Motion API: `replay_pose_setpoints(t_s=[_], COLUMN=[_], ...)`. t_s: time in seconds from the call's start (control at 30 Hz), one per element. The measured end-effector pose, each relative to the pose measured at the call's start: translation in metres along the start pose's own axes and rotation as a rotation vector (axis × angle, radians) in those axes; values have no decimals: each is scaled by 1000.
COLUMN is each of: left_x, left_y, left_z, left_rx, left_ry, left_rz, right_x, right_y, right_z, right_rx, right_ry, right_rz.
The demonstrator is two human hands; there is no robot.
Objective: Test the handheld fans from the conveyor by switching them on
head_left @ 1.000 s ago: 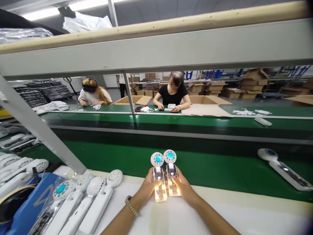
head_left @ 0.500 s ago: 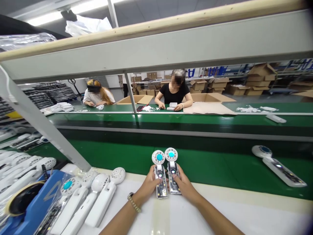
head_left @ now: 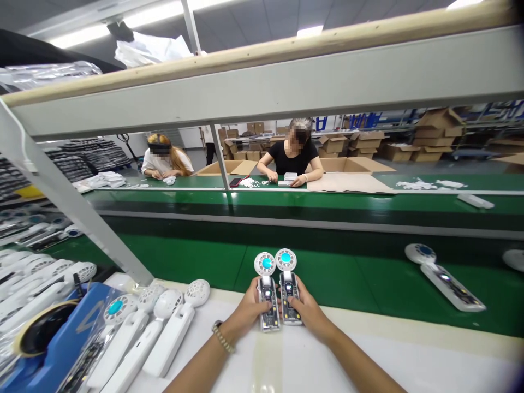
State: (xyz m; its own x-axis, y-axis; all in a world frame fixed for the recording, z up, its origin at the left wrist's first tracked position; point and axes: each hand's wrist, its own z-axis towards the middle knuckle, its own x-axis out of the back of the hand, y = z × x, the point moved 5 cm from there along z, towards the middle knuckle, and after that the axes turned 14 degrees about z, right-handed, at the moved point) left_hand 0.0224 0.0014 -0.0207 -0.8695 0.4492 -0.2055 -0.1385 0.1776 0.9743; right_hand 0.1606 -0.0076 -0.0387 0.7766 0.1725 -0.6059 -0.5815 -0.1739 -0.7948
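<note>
Side by side over the white table, I hold two small handheld fans with round white heads and blue centres. My left hand [head_left: 254, 303] is closed around the left handheld fan [head_left: 268, 319], its thumb on the exposed circuit board. The right handheld fan [head_left: 290, 314] sits in my right hand [head_left: 307, 305], whose thumb also rests on the board. Both fans stand head up, their heads nearly touching, and a small light shows on each board. Fingers behind the handles are mostly hidden.
White fans [head_left: 170, 341] lie at my left beside a blue tape dispenser [head_left: 53, 344]. Another open-backed fan [head_left: 452, 286] lies on the green conveyor belt [head_left: 327, 284]. A slanted metal post [head_left: 90, 218] stands left; a shelf beam [head_left: 262, 87] crosses above. Two co-workers [head_left: 295, 158] sit opposite.
The fan on the belt has shifted left, and another white piece has come in at the right edge. My hands hold the two fans in nearly the same place.
</note>
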Motion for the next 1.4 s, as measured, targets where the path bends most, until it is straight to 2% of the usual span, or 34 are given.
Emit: replay_pose_setpoints(t_s=[0.33, 0.7, 0.97, 1.03, 1.1, 1.2, 1.27, 1.33, 1.4], left_x=[2, 1, 0, 3, 7, 18, 31, 47, 60], left_y=[-5, -4, 0, 4, 6, 12, 27, 47, 62], left_z=[3, 2, 0, -3, -12, -37, -59, -81, -99], left_rx=[-33, -27, 28, 22, 85, 285, 288, 227, 240], left_ry=[-19, -29, 6, 42, 89, 130, 209, 372, 567], left_rz=[-20, -22, -31, -27, -18, 210, 558, 931, 1227], right_x=[-1, 1, -5, -10, -18, -37, -53, -73, -92], right_y=[-1, 4, -2, -4, 0, 17, 30, 40, 47], right_z=[1, 2, -2, -4, -4, -3, -3, -4, -10], right_rx=[0, 9, -46, -68, -124, -246, -284, -270, -249], right_ry=[-3, -32, 48, 75, 103, 176, 212, 189, 111], right_rz=[-40, 23, 173, 194, 210, 111, -26, -128, -150])
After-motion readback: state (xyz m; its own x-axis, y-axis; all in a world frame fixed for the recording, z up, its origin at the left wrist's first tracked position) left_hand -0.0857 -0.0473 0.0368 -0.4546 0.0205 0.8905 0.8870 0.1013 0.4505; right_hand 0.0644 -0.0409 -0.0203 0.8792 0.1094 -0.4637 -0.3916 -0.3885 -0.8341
